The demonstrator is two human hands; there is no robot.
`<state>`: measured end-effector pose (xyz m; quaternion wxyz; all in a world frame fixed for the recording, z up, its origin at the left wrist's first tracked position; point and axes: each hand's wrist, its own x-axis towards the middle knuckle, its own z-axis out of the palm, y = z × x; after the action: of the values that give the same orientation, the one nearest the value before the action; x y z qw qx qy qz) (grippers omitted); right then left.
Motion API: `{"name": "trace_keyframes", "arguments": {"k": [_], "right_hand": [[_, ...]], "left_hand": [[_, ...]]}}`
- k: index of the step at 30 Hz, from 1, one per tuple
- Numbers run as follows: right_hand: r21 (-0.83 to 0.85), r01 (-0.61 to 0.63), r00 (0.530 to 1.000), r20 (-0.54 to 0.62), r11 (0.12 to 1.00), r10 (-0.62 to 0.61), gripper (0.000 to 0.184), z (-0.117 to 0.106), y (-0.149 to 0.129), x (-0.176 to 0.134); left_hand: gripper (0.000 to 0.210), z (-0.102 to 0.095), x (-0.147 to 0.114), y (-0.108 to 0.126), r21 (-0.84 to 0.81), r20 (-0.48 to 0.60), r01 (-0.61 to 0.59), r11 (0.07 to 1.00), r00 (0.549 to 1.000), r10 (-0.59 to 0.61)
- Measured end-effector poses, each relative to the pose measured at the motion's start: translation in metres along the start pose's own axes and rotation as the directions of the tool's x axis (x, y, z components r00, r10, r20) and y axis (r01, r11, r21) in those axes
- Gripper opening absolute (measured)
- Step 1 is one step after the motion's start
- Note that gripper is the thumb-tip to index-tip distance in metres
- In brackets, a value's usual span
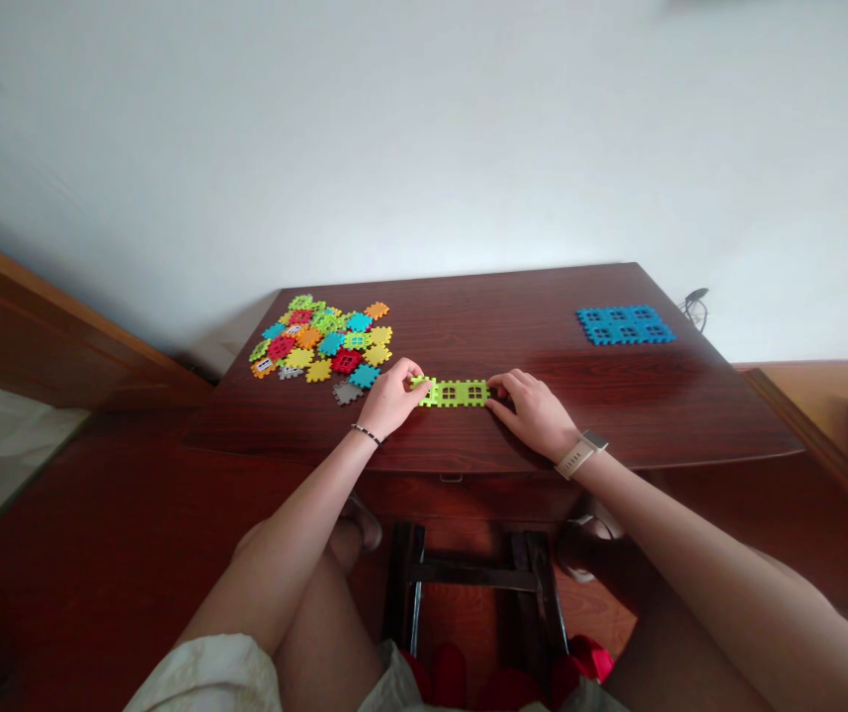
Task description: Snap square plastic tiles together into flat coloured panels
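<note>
Near the front of the dark table lies a row of light green interlocking window tiles [461, 393]. My left hand [392, 396] pinches the green tile [428, 392] at the row's left end, thumb in front and fingers behind. This tile looks slightly raised against its neighbour; whether the teeth are fully joined I cannot tell. At the other end, my right hand [535, 410] has its thumb and fingers closed about the right edge of the row.
A heap of mixed coloured tiles [320, 341] lies at the table's left. A joined blue tile panel [624, 324] rests flat at the right. The wall stands behind the table [468, 316]; a black cable [695, 305] shows past its right edge.
</note>
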<state>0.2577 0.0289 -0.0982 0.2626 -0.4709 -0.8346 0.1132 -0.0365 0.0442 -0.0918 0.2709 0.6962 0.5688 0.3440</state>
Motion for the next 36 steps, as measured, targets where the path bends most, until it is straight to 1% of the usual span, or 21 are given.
{"name": "trace_keyframes", "arguments": {"k": [3,18,36], "right_hand": [[-0.003,0.0,1.0,0.0,1.0,0.0,0.016,-0.0002,-0.0003,0.0001],[-0.003,-0.007,1.0,0.007,1.0,0.007,0.016,-0.0009,-0.0015,0.0001],[-0.002,0.003,1.0,-0.009,1.0,-0.003,0.017,-0.0006,-0.0022,0.0002]], "left_hand": [[0.016,0.0004,0.0001,0.0019,0.085,-0.019,-0.01,0.996,1.0,0.012],[0.015,-0.0013,0.0018,0.0067,0.162,0.02,0.026,0.986,0.999,-0.03],[0.015,-0.0029,0.0025,0.0098,0.163,0.046,0.057,0.985,0.997,-0.065]]}}
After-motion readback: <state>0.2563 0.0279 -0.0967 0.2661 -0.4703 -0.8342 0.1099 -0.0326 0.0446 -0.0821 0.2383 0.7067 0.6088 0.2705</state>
